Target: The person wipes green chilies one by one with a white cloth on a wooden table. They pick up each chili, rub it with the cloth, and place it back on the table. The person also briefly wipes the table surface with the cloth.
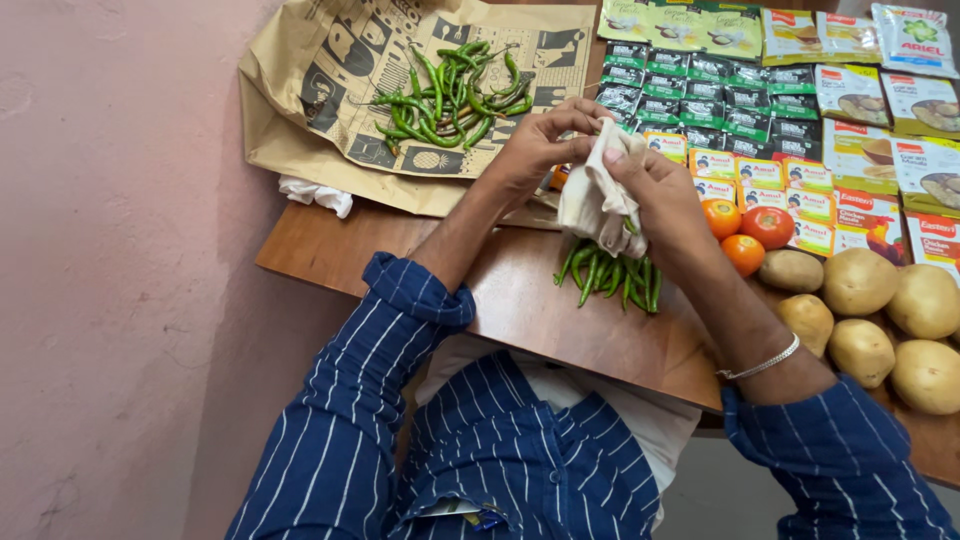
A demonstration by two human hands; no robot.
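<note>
On the tabletop, far left, I see loose green chillies heaped on brown paper. My left hand and right hand both pinch a white cloth, fingers closed on it, with one chilli inside. I judge I'm wiping chillies; next needs a gentle release onto the wiped pile below. Tomatoes and potatoes sit right.

White cloth: crumpled, bunched upright above the table edge, pinched from both sides. Single green chilli pokes out of its lower fold, mostly wrapped. Small pile of green chillies lies flat on the wood directly beneath, stems mostly pointing away
</note>
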